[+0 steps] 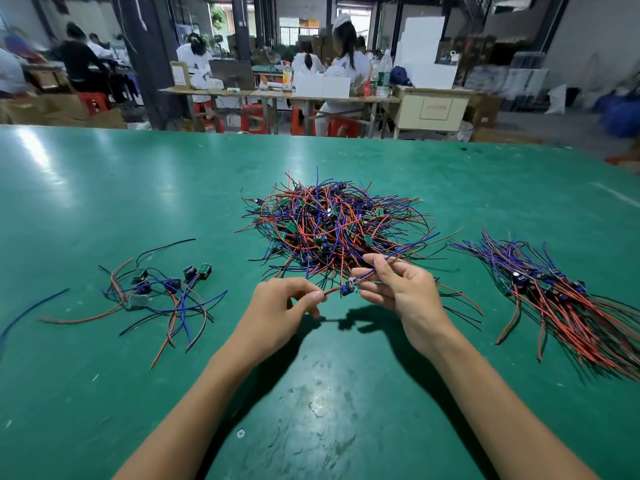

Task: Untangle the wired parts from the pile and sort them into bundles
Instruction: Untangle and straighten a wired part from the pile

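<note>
Nearest me, my left hand (282,303) pinches the red lead of one wired part (347,289), while my right hand (398,289) pinches its blue lead, the small board hanging between them just above the green surface (329,393). It looks light and limp; I judge the wires flex freely, so I would grip near the board, where solder joints may be fragile. Left lies a loose group (156,289); right, a combed bundle (554,299), cut off by the frame edge. Beyond, the pile (332,223) hides how its strands interlock.
</note>
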### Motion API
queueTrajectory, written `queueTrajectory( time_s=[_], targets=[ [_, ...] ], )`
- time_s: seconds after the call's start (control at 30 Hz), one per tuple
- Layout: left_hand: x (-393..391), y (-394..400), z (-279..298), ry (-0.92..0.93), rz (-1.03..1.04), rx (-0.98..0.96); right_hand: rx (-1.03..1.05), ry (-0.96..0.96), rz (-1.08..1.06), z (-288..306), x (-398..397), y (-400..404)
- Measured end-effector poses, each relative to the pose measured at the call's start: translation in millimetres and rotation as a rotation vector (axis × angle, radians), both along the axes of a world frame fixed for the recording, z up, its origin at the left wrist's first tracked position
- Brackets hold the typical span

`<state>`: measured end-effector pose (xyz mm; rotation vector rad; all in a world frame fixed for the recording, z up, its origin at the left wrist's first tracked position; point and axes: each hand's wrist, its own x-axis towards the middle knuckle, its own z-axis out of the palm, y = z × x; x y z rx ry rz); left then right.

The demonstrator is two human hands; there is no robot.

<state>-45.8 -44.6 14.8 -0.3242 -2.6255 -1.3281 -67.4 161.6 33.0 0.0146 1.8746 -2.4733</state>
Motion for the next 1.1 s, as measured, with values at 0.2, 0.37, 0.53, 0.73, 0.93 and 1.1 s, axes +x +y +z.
queueTrajectory(
  time_s=[0.2, 0.37, 0.53, 0.73, 0.93, 1.1],
  targets=[
    [1.1, 3.5, -3.2, 0.173, 0.036, -0.090, -0.081, 0.015, -0.036, -1.0, -2.6, -0.4],
    [-1.0, 1.3, -4.9, 0.187, 0.000, -0.108, -0.093, 0.009, -0.044, -0.3, -3.2, 0.8],
    [-1.9, -0.8, -6.2, 0.195, 0.000, -0.081, -0.097, -0.007, -0.061, -1.5, -3.7, 1.9],
    [-2.4, -1.0, -6.1, 0.232, 0.002, -0.102, -0.090, 0.008, -0.047, -2.6, -5.0, 3.7],
    [-3.6, -1.5, -7.3, 0.258, 0.012, -0.064, -0.060, 0.015, -0.058, -4.2, -5.4, 3.6],
    [-1.8, 3.2, -5.6, 0.231, 0.030, 0.003, -0.060, 0.023, -0.090, -4.6, -5.5, 2.9]
  ],
)
